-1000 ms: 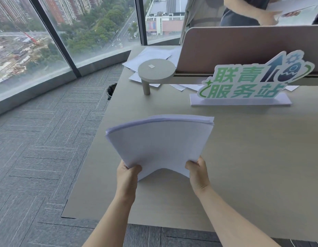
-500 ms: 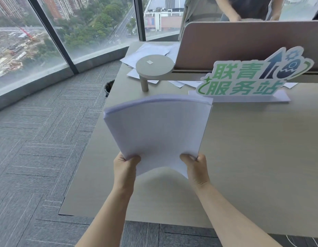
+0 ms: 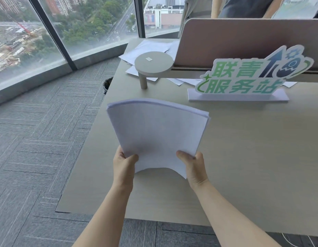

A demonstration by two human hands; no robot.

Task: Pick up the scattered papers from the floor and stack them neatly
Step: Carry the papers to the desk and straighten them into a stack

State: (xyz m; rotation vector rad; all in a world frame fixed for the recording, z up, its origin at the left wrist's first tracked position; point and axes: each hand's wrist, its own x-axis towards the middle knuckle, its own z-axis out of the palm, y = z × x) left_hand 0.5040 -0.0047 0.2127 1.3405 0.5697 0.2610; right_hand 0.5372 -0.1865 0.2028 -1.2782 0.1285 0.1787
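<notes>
Over a pale desk (image 3: 243,157), the left hand (image 3: 123,168) and right hand (image 3: 194,167) each pinch a near corner of 1 paper stack (image 3: 158,132), thumbs on top, sheets bowing upward beyond the fingers.

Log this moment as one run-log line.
left hand: grips paper stack | right hand: grips stack | stack: bowed, above desk | stage: squaring sheets

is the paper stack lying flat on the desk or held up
Held up. Both hands, left hand and right hand, grip the paper stack by its near edge; sheets bow.
</notes>
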